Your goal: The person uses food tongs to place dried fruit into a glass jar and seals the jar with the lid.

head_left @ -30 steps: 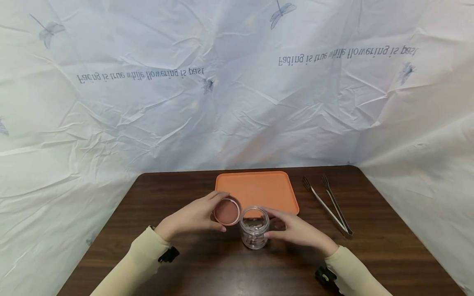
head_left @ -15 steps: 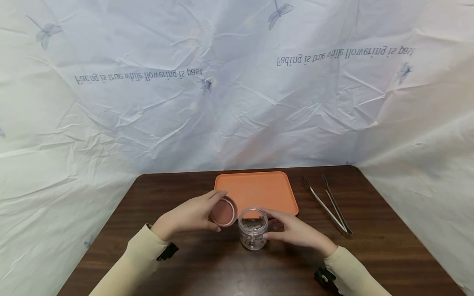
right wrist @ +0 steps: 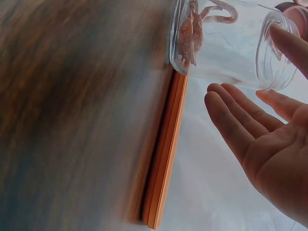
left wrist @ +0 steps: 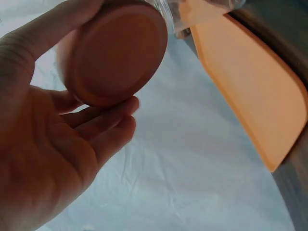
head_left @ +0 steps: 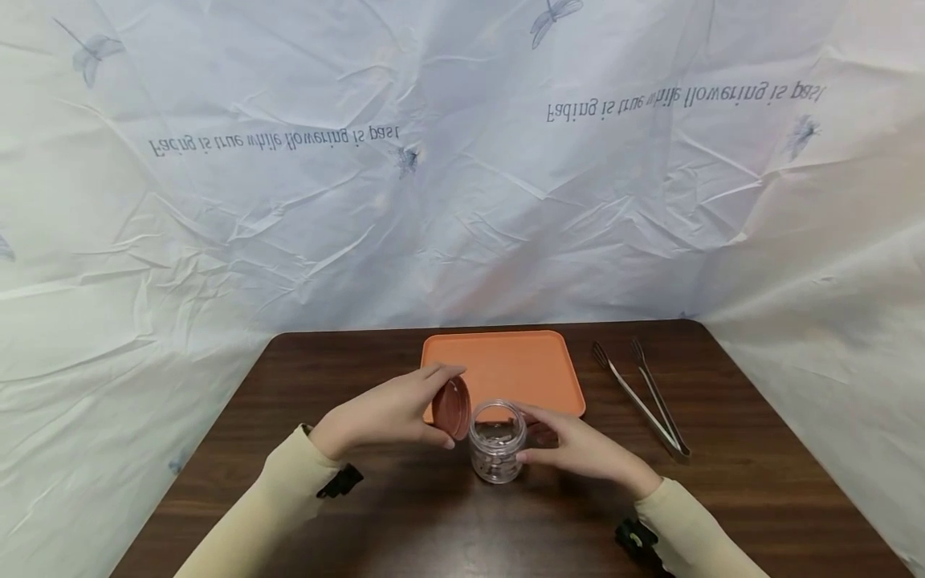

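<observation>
A small clear jar [head_left: 496, 443] stands open on the dark wooden table [head_left: 405, 514], with several small brownish pieces at its bottom [right wrist: 188, 33]. My right hand [head_left: 531, 437] holds it from the right, thumb and fingers on either side of its neck [right wrist: 274, 53]. My left hand [head_left: 442, 409] grips the jar's orange-pink lid [head_left: 455, 408] between thumb and fingers. The lid is tilted on edge just left of the jar's mouth. The left wrist view shows the lid's flat top [left wrist: 115, 50] against my fingers.
An orange tray [head_left: 506, 365] lies just behind the jar. Metal tongs [head_left: 643, 397] lie on the table to the right of the tray. Crinkled white sheeting with printed text encloses the back and sides of the table.
The lid has turned from lying open-side up in my left hand to standing on edge, and it has come closer to the jar's mouth. My right hand stays on the jar.
</observation>
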Demonstrator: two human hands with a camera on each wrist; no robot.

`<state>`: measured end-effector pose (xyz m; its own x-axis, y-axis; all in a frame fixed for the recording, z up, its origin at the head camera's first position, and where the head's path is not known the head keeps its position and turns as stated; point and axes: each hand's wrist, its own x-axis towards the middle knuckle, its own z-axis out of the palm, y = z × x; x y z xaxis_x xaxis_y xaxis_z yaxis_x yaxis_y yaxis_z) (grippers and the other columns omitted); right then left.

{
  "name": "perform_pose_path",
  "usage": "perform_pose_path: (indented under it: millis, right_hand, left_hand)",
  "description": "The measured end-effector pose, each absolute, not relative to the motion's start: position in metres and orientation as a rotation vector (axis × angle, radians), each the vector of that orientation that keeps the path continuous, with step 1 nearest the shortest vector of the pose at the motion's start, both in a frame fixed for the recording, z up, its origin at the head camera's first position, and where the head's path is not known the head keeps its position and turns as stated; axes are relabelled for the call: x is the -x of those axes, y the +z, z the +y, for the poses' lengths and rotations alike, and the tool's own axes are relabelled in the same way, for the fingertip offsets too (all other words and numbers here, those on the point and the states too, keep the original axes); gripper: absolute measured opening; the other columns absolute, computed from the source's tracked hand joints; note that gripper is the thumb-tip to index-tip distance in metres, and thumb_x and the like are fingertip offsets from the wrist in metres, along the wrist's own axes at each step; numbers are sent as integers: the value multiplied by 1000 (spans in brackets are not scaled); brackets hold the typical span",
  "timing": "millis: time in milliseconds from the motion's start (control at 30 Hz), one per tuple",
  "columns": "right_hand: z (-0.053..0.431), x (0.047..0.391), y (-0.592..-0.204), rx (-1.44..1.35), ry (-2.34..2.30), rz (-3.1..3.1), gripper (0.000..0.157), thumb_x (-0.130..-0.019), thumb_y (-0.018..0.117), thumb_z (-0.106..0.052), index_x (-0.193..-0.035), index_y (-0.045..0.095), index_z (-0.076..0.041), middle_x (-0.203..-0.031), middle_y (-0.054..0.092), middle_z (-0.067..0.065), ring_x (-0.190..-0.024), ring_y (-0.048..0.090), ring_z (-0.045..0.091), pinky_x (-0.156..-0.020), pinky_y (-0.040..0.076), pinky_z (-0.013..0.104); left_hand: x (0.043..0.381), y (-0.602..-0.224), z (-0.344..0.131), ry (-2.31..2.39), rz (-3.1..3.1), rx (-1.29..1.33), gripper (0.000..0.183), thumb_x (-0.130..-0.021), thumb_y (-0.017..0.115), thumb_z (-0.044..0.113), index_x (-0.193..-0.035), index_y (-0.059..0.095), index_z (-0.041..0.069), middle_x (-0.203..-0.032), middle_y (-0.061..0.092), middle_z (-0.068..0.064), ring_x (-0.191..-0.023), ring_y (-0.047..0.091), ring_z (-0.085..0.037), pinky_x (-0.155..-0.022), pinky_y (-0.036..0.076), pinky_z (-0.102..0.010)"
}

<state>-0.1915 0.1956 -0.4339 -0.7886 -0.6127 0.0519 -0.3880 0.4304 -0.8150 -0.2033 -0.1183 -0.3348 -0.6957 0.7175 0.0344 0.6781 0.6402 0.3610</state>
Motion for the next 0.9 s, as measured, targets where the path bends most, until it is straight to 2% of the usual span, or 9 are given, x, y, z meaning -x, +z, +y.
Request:
perform_pose_path:
  millis: [167, 367, 500, 700, 900]
  right_hand:
    - [196, 192, -433, 880, -1308, 2409, 73, -97, 70, -38, -158, 35, -21, -145, 53, 10, -123, 58, 25, -96, 52, 44]
    - [194, 193, -437, 891, -1297, 2411, 73, -97, 69, -38, -158, 35, -18, -145, 53, 5, -121, 59, 22, -96, 52, 42]
    - [194, 195, -440, 917, -1302, 2392, 68, -96, 71, -38, -154, 41, -20, -144, 54, -2, -121, 60, 20, -98, 52, 41]
    - [196, 194, -440, 919, -1309, 2355, 63, -96, 71, -37, -151, 45, -21, -141, 56, -4, -123, 59, 22, -98, 51, 42]
    - [196, 194, -440, 928, -1302, 2328, 55, -97, 70, -37, -146, 49, -25, -138, 57, -8, -125, 58, 19, -100, 51, 42]
  left_hand:
    - [209, -343, -105, 663, 2699, -1260, 94, -85, 78, 53, -158, 29, 20, -144, 45, 1, -123, 52, -8, -99, 49, -33]
    - [212, -354, -82, 630, 2658, -1399, 88, -86, 78, 48, -156, 33, 18, -138, 48, -1, -112, 54, -10, -88, 51, -26]
    - [214, -363, -69, 502, 2655, -1468, 87, -86, 78, 47, -154, 36, 13, -140, 48, -3, -116, 52, -12, -91, 50, -25]
    - [215, -370, -58, 437, 2647, -1454, 80, -87, 75, 52, -149, 44, 13, -144, 47, -3, -122, 50, -14, -90, 51, -24]
    - [213, -372, -53, 417, 2657, -1457, 76, -88, 74, 53, -149, 47, 15, -143, 48, -2, -123, 49, -14, -88, 51, -22]
